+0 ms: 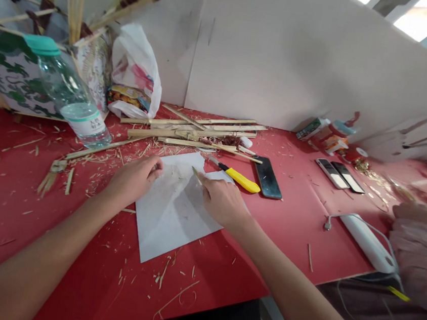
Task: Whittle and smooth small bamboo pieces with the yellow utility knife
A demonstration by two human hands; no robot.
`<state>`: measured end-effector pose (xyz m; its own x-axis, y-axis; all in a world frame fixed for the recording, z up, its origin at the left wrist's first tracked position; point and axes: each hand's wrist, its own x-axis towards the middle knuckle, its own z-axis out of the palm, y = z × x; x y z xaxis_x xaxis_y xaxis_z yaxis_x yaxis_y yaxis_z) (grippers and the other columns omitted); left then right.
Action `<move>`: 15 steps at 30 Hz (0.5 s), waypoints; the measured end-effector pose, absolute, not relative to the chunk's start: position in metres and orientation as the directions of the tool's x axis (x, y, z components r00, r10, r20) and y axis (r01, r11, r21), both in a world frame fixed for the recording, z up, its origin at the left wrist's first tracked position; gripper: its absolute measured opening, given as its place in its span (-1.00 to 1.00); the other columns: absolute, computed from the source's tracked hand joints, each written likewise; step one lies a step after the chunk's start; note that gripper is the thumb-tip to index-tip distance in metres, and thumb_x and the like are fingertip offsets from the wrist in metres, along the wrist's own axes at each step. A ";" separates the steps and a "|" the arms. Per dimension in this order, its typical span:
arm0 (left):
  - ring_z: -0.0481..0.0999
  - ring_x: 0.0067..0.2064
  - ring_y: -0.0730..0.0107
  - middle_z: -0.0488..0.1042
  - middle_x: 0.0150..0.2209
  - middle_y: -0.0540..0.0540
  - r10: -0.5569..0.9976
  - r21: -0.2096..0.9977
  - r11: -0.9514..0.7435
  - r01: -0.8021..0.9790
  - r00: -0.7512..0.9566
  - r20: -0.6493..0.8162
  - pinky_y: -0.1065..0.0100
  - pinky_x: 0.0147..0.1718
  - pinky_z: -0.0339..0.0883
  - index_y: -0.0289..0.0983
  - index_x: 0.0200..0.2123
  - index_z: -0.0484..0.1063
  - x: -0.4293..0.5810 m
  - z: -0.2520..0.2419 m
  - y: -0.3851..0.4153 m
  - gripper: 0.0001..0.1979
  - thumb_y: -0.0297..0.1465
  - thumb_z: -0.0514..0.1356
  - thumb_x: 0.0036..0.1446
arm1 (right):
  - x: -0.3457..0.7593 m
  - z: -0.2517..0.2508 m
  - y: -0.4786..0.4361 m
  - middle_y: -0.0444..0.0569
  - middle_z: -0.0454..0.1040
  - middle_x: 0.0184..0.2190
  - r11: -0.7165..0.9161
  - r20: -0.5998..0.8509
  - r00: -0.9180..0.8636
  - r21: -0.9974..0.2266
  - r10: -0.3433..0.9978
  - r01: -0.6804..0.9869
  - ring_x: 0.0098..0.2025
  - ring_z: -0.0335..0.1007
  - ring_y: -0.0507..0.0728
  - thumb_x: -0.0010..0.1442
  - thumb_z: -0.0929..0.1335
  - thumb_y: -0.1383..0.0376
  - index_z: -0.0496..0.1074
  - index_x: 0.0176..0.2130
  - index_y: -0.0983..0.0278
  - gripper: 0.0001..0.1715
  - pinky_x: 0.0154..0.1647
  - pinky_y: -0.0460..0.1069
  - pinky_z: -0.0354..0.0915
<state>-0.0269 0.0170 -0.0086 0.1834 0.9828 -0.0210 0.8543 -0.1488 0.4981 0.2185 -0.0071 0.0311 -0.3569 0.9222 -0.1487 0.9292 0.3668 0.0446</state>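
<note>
A white sheet of paper (pixel 171 216) with a torn or notched top edge lies on the red table (pixel 232 269). My left hand (pixel 135 176) rests at its upper left edge, fingers curled together; what they hold, if anything, is hidden. Over the right part of the sheet, my right hand (pixel 223 196) pinches a small thin pointed piece (pixel 195 171), its tip directed up and left. A yellow utility knife (pixel 242 180) lies just beyond my right hand, beside a dark phone (pixel 268 178). Behind the paper are several bamboo strips (pixel 201 126).
A water bottle (pixel 84 116), a plastic bag (pixel 136 73) and a patterned lantern frame (pixel 16 75) stand at the left back. Shavings litter the table. At right are two phones (pixel 332 173), a white power bank (pixel 368 242) with a cable, and another person's hands (pixel 417 214).
</note>
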 end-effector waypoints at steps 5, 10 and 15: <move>0.52 -0.18 0.22 0.55 -0.18 -0.07 0.984 0.470 -0.155 0.869 0.177 -0.004 0.28 -0.31 0.20 -0.17 -0.18 0.35 -0.025 -0.010 0.016 -0.93 -0.36 0.08 0.32 | 0.200 0.029 0.008 0.03 0.56 -0.32 0.358 -0.130 -0.347 0.074 0.929 0.931 -0.30 0.48 0.13 0.34 0.15 0.41 0.13 0.39 0.26 -0.33 -0.32 -0.01 0.18; 0.53 -0.13 0.21 0.55 -0.12 -0.09 0.984 0.486 -0.153 0.861 0.177 -0.003 0.27 -0.28 0.22 -0.17 -0.18 0.33 -0.024 -0.008 0.014 -0.93 -0.36 0.07 0.33 | 0.211 0.028 -0.010 0.01 0.59 -0.31 0.347 -0.130 -0.336 0.069 0.933 0.935 -0.37 0.48 0.15 0.34 0.18 0.34 0.19 0.37 0.15 -0.35 -0.40 -0.01 0.16; 0.54 -0.17 0.24 0.56 -0.18 -0.06 0.982 0.522 -0.150 0.839 0.188 -0.020 0.28 -0.27 0.23 -0.17 -0.18 0.33 -0.026 -0.008 0.016 -0.94 -0.37 0.08 0.31 | 0.224 0.031 -0.031 0.00 0.61 -0.25 0.306 -0.176 -0.296 0.031 0.939 0.952 -0.33 0.48 0.14 0.39 0.16 0.27 0.20 0.37 0.05 -0.39 -0.40 -0.01 0.15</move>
